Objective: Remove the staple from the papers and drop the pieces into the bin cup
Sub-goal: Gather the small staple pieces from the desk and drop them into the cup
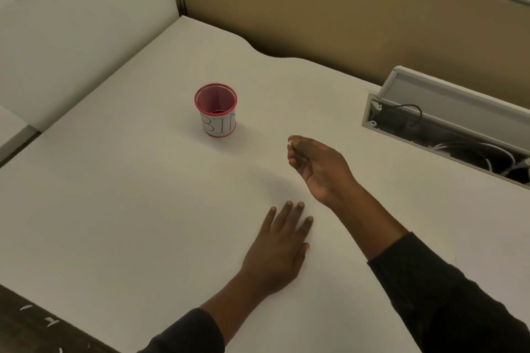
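Observation:
A red mesh bin cup (pixel 216 109) with a white paper label reading "BIN" stands upright on the white desk (pixel 114 195). My right hand (pixel 317 165) hovers to the right of the cup, a short way from it, fingers curled, pinching a tiny white piece (pixel 290 140) at the fingertips. My left hand (pixel 282 246) lies flat, palm down, on the white surface nearer to me, fingers slightly spread. I cannot make out the papers' edges against the white desk, and no staple shows.
An open cable tray (pixel 447 135) with wires is sunk into the desk at the right. Beige partition walls (pixel 315 8) close off the back and a white one the left. Small white scraps (pixel 51 321) lie on the dark floor at the lower left.

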Action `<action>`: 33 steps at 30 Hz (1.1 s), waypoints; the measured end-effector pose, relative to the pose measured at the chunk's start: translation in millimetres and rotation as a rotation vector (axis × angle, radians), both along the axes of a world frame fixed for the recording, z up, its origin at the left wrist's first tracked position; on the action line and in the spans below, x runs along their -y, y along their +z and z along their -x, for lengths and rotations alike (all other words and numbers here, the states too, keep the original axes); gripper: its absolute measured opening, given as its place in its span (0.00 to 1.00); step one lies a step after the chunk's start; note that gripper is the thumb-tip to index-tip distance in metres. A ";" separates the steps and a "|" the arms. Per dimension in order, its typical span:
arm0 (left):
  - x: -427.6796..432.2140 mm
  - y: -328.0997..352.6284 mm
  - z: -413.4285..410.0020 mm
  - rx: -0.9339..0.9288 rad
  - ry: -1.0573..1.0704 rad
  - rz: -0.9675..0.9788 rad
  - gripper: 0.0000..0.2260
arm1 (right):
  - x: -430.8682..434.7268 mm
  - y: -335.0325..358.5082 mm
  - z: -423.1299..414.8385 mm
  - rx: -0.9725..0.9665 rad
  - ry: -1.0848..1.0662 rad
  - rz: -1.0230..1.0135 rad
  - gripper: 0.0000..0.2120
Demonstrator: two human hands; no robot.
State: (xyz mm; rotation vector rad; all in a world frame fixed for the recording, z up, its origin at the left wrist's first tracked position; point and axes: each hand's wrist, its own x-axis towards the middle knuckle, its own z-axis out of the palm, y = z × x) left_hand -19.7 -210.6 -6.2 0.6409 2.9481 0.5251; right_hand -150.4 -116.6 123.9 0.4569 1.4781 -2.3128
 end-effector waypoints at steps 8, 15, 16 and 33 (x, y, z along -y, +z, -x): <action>-2.6 5.3 2.3 -0.047 0.020 -0.016 0.21 | 108.0 40.9 99.7 -0.363 0.343 -0.516 0.05; -2.9 2.7 0.7 -0.078 0.021 -0.021 0.21 | 161.0 13.3 141.9 -0.756 0.703 -1.452 0.12; -2.8 3.0 0.3 -0.084 0.023 -0.021 0.21 | 163.0 10.6 144.5 -0.775 0.740 -1.515 0.13; -2.3 1.9 -0.8 -0.091 0.028 -0.044 0.21 | 164.0 23.6 140.6 -0.995 0.846 -1.683 0.18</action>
